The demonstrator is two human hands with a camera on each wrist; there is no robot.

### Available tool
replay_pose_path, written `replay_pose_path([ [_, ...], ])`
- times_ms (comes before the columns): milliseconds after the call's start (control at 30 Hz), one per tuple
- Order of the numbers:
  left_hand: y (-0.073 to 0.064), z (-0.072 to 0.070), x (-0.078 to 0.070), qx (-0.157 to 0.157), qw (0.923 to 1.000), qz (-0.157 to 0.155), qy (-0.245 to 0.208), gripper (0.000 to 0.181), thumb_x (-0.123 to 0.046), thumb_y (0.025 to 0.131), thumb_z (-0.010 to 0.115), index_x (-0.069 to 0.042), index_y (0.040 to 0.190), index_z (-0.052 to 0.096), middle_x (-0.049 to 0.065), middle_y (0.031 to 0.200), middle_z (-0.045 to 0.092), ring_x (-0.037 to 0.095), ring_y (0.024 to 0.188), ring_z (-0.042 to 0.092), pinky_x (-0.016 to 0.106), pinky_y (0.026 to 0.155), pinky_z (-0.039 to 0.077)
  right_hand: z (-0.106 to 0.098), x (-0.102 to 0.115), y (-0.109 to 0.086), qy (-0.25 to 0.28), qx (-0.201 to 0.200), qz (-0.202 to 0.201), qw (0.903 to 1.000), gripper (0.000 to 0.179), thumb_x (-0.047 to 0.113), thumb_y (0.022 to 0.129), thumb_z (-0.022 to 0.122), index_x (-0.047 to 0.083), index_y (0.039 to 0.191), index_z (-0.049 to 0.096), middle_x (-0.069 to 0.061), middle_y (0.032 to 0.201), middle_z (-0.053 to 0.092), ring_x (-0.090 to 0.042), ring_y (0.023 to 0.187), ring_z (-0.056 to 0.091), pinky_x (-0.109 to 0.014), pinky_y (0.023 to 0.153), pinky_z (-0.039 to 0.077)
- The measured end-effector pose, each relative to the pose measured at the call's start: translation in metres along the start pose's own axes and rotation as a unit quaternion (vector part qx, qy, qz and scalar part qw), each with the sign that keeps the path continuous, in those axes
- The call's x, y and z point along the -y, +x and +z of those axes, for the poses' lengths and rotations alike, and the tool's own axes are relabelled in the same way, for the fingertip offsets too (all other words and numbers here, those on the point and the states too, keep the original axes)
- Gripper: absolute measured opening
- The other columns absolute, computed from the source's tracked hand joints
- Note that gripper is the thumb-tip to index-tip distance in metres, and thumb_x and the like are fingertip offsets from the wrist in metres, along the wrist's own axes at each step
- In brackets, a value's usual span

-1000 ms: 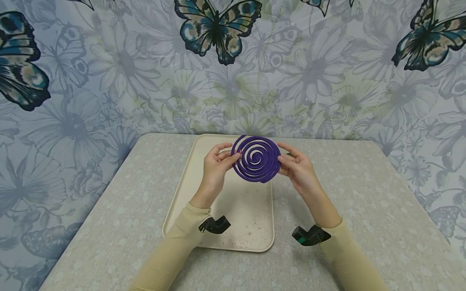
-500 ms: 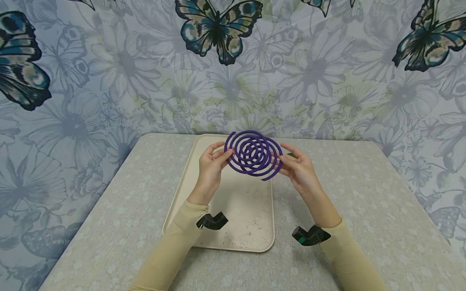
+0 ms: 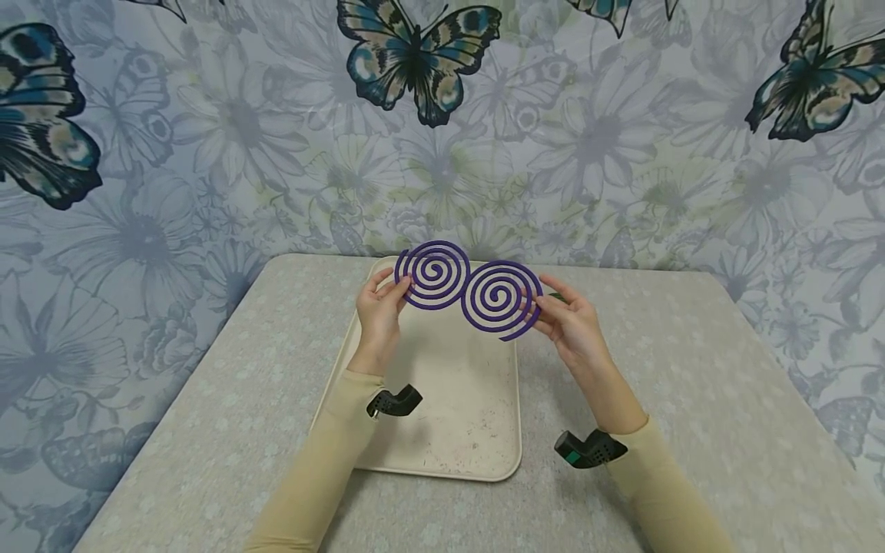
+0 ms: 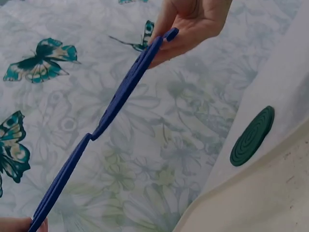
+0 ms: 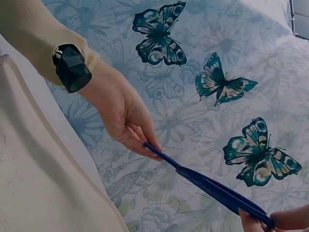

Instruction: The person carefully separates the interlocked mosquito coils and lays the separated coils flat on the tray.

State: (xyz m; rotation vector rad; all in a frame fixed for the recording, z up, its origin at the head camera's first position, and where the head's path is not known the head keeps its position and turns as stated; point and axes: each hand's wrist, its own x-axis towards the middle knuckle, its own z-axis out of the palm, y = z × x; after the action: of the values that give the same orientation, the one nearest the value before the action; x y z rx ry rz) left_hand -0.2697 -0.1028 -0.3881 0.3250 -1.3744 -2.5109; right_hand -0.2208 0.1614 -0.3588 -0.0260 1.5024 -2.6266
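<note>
Two purple mosquito coils are held up above the tray, flat faces toward me. My left hand pinches the outer edge of the left coil between thumb and fingers. My right hand pinches the right side of the other coil, with some fingers behind it. The left coil sits a little higher, and the two rims meet or slightly overlap in the middle. In the left wrist view, both coils appear nearly edge-on, with the right hand at the top. The right wrist view shows the left hand gripping a coil's rim.
A cream tray with small dark crumbs lies on the pale patterned table. A green coil lies on the table beside the tray, mostly hidden behind my right hand in the head view. A butterfly-patterned wall stands behind.
The two coils, first one over the other as a single disc, have come apart sideways. My left hand has moved left and slightly up with its coil; the right hand has stayed nearly still.
</note>
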Motion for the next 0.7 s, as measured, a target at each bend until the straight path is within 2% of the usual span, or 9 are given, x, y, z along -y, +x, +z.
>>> replay_pose_path([
  [200,0.016,-0.014,0.013,-0.061,0.9974,0.031,0.025,0.028,0.007,0.083,0.067,-0.001,0.108,0.056,-0.004,0.07,0.065,0.003,0.064,0.064,0.015,0.066,0.056,-0.001,-0.002,0.0,0.007,-0.009,0.004,0.9999,0.029,-0.004,0.096,0.046,0.011,0.12,0.051,-0.001,0.086,0.073,-0.012,0.074,0.072,-0.023,0.068,0.059],
  [300,0.025,-0.025,0.023,-0.083,0.9951,0.034,0.042,0.029,0.008,0.082,0.067,0.001,0.108,0.056,-0.003,0.069,0.063,0.003,0.063,0.062,0.014,0.063,0.054,-0.002,-0.005,0.002,0.012,-0.014,0.009,0.9998,0.027,-0.005,0.096,0.047,0.014,0.113,0.057,-0.002,0.085,0.073,-0.012,0.073,0.071,-0.023,0.067,0.059],
  [433,0.035,-0.038,0.039,-0.098,0.9929,0.029,0.063,0.031,0.008,0.082,0.067,0.002,0.109,0.055,-0.005,0.067,0.061,0.002,0.061,0.061,0.012,0.059,0.052,-0.003,-0.009,0.004,0.011,-0.021,0.012,0.9996,0.027,-0.005,0.096,0.047,0.015,0.109,0.059,-0.001,0.084,0.073,-0.011,0.072,0.071,-0.023,0.066,0.059],
  [700,0.048,-0.053,0.066,-0.103,0.9871,0.03,0.119,0.035,0.002,0.082,0.07,0.002,0.115,0.056,-0.009,0.069,0.06,-0.001,0.063,0.059,0.011,0.059,0.05,-0.004,-0.014,0.01,0.013,-0.027,0.016,0.9994,0.031,-0.006,0.096,0.046,0.01,0.121,0.049,0.0,0.085,0.073,-0.011,0.075,0.072,-0.024,0.069,0.06],
])
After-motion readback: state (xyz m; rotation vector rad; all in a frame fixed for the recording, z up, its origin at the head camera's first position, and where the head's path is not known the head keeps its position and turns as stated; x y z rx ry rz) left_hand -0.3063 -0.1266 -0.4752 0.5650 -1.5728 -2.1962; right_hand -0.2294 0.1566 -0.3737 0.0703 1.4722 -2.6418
